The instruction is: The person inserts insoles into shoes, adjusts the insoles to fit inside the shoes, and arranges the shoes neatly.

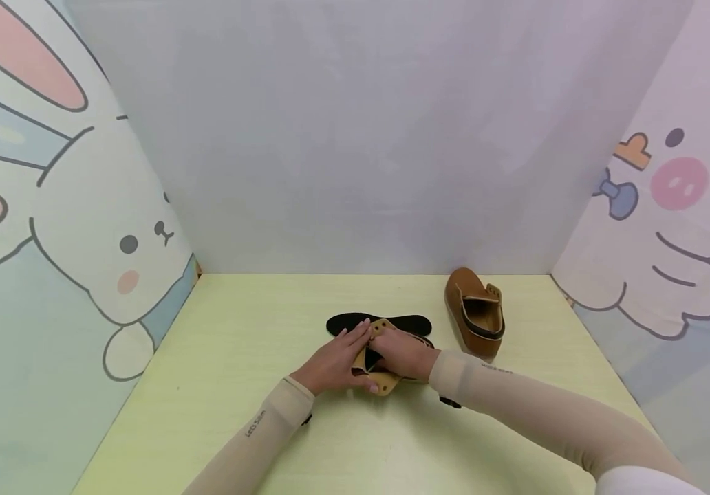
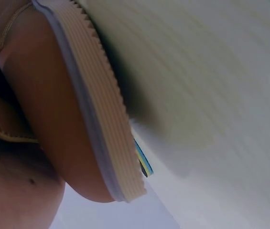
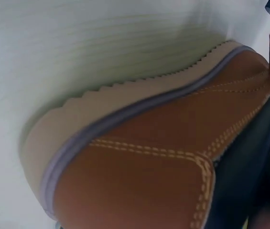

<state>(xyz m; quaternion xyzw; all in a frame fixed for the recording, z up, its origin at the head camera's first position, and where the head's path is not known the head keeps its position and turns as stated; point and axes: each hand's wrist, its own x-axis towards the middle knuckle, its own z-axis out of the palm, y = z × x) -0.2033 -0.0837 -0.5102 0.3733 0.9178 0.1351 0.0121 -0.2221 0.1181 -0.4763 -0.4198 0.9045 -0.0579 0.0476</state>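
Observation:
In the head view a brown shoe point(image 1: 386, 381) rests on the table with its tan-lined flaps spread apart. My left hand point(image 1: 335, 359) spans the opening, thumb on the near flap and fingers at the far one, gripping the shoe. The right hand point(image 1: 403, 352) reaches down into the shoe, its fingers hidden inside. Dark material point(image 1: 372, 359) shows in the opening between the hands. Close up in the left wrist view are the rounded toe point(image 2: 53, 105) and ridged sole point(image 2: 106, 105). The right wrist view shows the stitched heel panel point(image 3: 135, 186).
Just behind the hands lies a black insole point(image 1: 413, 324), partly covered by the left fingers and a flap. The other brown shoe point(image 1: 475, 313) stands at the back right, a dark strap across its opening. A pale wall point(image 1: 355, 172) closes off the table's far edge.

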